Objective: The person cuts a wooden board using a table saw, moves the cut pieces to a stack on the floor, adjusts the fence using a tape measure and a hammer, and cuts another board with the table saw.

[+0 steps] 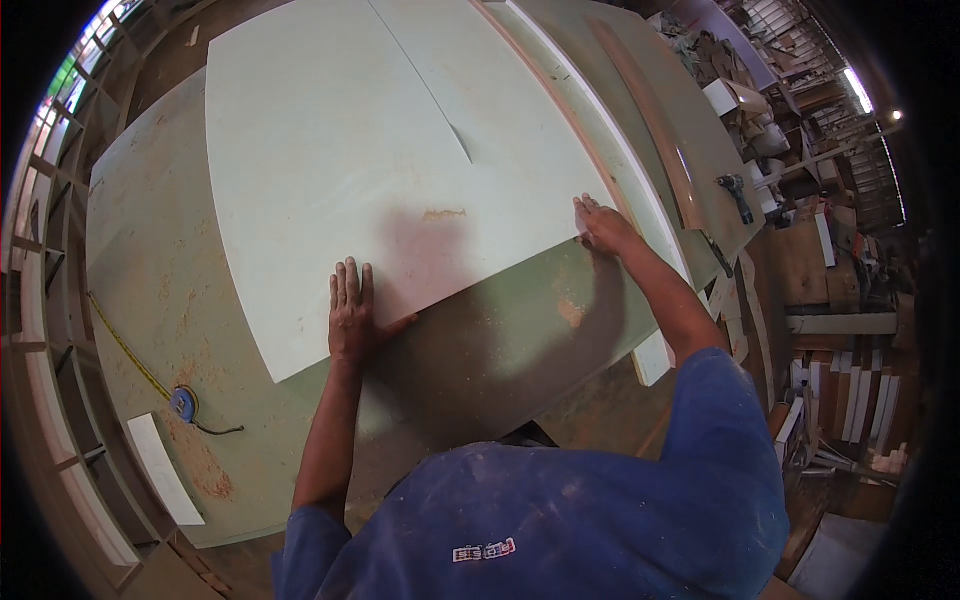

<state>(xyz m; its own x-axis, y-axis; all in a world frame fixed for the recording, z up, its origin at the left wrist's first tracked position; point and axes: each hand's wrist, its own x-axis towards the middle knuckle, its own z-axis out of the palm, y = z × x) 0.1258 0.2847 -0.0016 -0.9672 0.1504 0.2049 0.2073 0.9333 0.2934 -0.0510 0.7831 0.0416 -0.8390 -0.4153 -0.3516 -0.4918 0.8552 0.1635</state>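
My blue shirt (560, 520) fills the lower edge of the view, and both my forearms extend forward from it over the green workbench (170, 260).

My left hand (350, 315) lies flat, palm down, fingers straight and together, on the near edge of the large pale panel (330, 150). It grips nothing; it presses on the surface, thumb spread toward the bench. My right hand (603, 225) rests at the panel's near right corner, fingers spread over the edge; I cannot tell whether they curl under it.

The panel lies flat on the workbench, its near edge running diagonally between my two hands, its far end reaching toward the top of the view. A thin line (425, 80) runs down its face from the far end and stops partway. A brownish smear (443, 214) marks the surface between my hands.

To my left on the bench, a blue tape measure (183, 404) lies with its yellow blade (125, 345) drawn out. Just beside it sits a small white offcut (165, 470).

Beyond my right hand, long strips (650, 120) lie along the bench edge, and a power drill (737, 195) rests near them. Stacked boards (850, 390) stand farther right.
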